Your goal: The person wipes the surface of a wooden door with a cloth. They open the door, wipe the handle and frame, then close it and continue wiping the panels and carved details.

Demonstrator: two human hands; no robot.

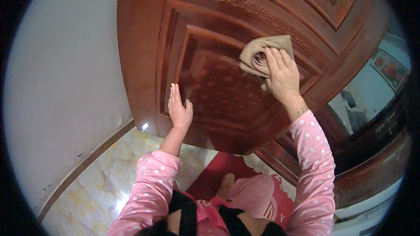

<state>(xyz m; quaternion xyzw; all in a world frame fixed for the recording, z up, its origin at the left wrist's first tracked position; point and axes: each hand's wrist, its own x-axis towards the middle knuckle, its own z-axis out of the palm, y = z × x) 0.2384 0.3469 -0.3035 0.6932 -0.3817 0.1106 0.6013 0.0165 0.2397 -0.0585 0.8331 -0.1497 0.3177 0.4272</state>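
A reddish-brown panelled door (229,105) with carved moulding fills the middle of the view. My right hand (282,73) presses a folded beige cloth (269,44) against the upper right of the lower raised panel. The fingers lie over the cloth, and one fold curls open beside them. My left hand (180,108) rests at the left edge of that panel, fingers pointing up and thumb apart, with nothing in it. Part of the panel's middle looks darker and streaked.
At left stands a pale wall (65,72) with a brown skirting strip (88,160). Below is a marbled tile floor (101,177) and a red mat (216,173) under my foot. To the right are a dark door frame (357,160) and a pale surface with a floral panel (390,68).
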